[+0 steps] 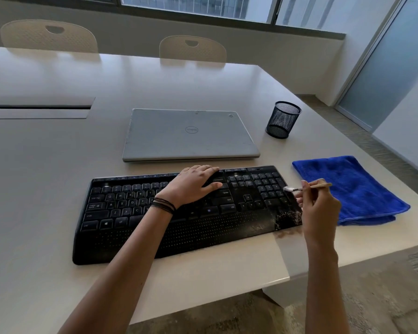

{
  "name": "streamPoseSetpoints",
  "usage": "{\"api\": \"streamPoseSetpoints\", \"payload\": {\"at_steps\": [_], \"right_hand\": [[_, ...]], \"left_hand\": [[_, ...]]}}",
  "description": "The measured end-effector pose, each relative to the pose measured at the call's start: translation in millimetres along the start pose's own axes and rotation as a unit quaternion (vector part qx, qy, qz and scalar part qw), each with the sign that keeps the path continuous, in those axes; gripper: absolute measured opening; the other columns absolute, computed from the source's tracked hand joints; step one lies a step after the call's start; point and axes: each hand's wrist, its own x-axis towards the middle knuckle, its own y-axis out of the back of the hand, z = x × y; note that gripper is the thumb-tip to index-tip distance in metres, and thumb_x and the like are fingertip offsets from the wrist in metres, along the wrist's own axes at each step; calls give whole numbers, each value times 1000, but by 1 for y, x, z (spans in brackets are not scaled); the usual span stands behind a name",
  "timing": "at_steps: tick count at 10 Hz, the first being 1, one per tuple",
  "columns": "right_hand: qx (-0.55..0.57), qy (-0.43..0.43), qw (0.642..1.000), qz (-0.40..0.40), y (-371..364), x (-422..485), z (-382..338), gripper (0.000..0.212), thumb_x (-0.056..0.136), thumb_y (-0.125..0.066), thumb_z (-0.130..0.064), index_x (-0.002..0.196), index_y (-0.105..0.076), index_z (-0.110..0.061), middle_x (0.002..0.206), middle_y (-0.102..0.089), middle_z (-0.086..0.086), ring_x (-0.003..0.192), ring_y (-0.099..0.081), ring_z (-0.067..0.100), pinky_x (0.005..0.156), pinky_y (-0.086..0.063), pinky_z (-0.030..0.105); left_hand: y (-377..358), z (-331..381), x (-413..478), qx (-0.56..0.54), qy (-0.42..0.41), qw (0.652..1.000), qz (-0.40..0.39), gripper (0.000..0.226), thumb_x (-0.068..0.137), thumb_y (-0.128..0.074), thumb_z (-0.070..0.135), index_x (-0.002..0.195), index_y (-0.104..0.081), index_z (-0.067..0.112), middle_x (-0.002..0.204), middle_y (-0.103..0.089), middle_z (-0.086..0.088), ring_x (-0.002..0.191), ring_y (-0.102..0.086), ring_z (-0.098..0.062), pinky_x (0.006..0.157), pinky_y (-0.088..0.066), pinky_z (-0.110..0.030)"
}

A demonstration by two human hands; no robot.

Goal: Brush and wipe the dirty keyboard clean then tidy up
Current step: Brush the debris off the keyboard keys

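A black keyboard with a dotted palm rest lies on the pale table in front of me. My left hand rests flat on its upper middle keys, fingers straight. My right hand pinches a thin wooden-handled brush at the keyboard's right end. The brush's metal ferrule and tip sit over the edge of the number pad. Brown crumbs are heaped on the keyboard's lower right corner and spill onto the table. A folded blue cloth lies just right of the keyboard.
A shut silver laptop lies behind the keyboard. A black mesh pen cup stands to its right. The table's right edge runs close past the cloth. Two cream chairs stand at the far side.
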Motion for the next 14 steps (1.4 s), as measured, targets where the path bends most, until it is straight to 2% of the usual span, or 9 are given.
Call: {"api": "streamPoseSetpoints", "payload": {"at_steps": [2,5,6,7,9,10,11,12,14], "right_hand": [[47,40,997,-40,-4,-3,-7,17,91,-47,-28,86,-52,-12,64,-57,-7,61,-60,-4,59,-45,4],[117,65,985,-108,-6,-7,-14,14,88,-47,-38,79,-50,-27,66,-66,-1,58,-63,8,55,-51,16],[100,52,990,-89,-5,-6,-10,17,88,-47,-37,82,-52,-22,66,-66,0,63,-64,6,55,-49,12],[53,36,997,-53,-7,-5,-2,15,91,-50,-25,86,-55,-12,67,-63,-1,67,-60,-8,59,-45,4],[-5,-14,1000,23,-2,-8,7,22,94,-48,-21,91,-56,-1,74,-66,9,62,-59,8,62,-44,2],[-14,-23,999,34,0,-10,5,22,94,-49,-21,90,-56,0,73,-65,8,64,-59,13,57,-46,8],[4,-7,1000,12,-1,-9,4,24,93,-47,-24,91,-56,-1,72,-63,4,63,-60,11,64,-45,3],[46,13,999,-18,-3,-9,0,28,90,-43,-35,88,-54,-9,69,-63,-1,61,-63,10,59,-49,9],[124,43,988,-77,-4,-9,-15,14,88,-45,-41,79,-49,-31,68,-66,-2,61,-63,8,52,-49,14]], "left_hand": [[0,0,0,0,1,1000,-3,59,96,-35,49,146,-28,19,149,-34,-1,137,-31,-17,111,-22,-33],[2,3,-1,3,-1,1000,0,58,96,-36,48,146,-28,18,149,-35,-1,137,-30,-17,111,-22,-32],[2,2,-1,5,0,1000,-2,59,96,-35,48,146,-28,18,150,-34,-2,137,-30,-18,111,-22,-32],[1,3,-1,4,-1,1000,-4,59,96,-35,48,146,-28,18,149,-35,-2,137,-31,-18,111,-22,-32],[2,2,-1,1,-1,1000,-1,58,96,-36,48,146,-29,18,149,-35,-1,137,-31,-17,111,-23,-32],[2,2,-1,0,1,1000,-1,59,96,-36,48,146,-28,18,149,-35,-1,137,-30,-17,112,-22,-32],[3,3,-2,1,0,1000,-2,59,96,-36,48,146,-28,18,149,-34,-1,137,-30,-17,112,-22,-32],[2,3,-2,1,1,1000,-2,59,96,-35,48,146,-28,18,149,-35,-1,137,-30,-17,111,-22,-32],[2,3,-2,4,4,1000,-5,59,96,-35,48,146,-28,19,149,-35,-2,137,-30,-17,111,-22,-33]]}}
